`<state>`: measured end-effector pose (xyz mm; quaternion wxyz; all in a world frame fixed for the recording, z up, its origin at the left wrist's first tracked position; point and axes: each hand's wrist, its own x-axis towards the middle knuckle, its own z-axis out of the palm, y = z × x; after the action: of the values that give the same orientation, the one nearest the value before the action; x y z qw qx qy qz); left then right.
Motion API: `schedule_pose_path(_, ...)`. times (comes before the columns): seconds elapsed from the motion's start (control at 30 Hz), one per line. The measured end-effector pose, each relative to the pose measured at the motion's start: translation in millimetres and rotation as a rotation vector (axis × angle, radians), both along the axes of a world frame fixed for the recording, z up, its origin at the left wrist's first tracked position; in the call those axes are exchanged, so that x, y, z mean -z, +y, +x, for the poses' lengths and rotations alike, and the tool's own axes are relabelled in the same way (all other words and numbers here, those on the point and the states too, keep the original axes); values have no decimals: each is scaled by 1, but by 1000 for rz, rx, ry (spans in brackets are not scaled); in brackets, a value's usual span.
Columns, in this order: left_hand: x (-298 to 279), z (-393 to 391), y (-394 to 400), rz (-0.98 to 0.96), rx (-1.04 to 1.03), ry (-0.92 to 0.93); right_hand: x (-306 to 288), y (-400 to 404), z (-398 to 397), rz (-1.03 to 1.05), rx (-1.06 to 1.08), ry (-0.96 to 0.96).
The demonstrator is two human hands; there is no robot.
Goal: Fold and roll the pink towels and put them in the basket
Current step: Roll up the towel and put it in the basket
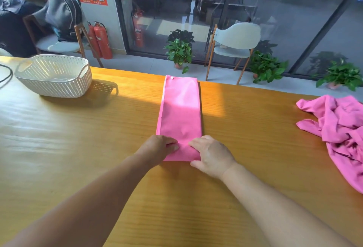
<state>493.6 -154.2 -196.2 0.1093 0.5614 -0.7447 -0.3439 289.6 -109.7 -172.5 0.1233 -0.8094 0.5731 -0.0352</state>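
Pink cloth, folded into a long narrow strip, lies flat at the middle of the wooden surface [255,138]; this towel [180,109] runs from the hands straight toward 12 o'clock, and its far end stops just short of the surface's far edge. A small white tag sits at its far left corner. Both hands are on its near end: the left hand [157,148] and the right hand [212,156] each have fingers curled over the cloth, the grip pinching the near hem where it starts to turn up, with the fingertips nearly meeting in the middle.

At 3 o'clock a heap of pink towels [341,134] lies crumpled, well apart from the strip and running off the right edge of view. At 10 o'clock stands a white woven basket [53,75] with handles, near the far edge and well apart from the strip; nothing shows inside it. Bare wood lies between strip and basket, between strip and heap, and all along the near side under the forearms. A band of sunlight crosses the far part of the surface.

Beyond the far edge, at 12 o'clock, is a glass wall with potted plants [179,52] on the floor, a pale chair [233,44] at 1 o'clock, red fire extinguishers [100,40] and a chair draped with clothes [60,22] at 11 o'clock.
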Motion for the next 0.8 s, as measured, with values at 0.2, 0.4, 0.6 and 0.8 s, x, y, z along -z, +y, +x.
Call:
schedule_pose_path(0.2,11,-7,0,-371,93,-214,5,-15,4,-5,42,57)
schedule_pose_path(0.4,12,10,17,-339,260,-235,5,-13,7,4,30,69)
schedule_pose_path(0.6,-13,4,14,-182,312,-309,2,14,8,35,31,91)
schedule_pose_path(0.8,-27,1,20,98,407,-357,2,45,0,153,97,-42)
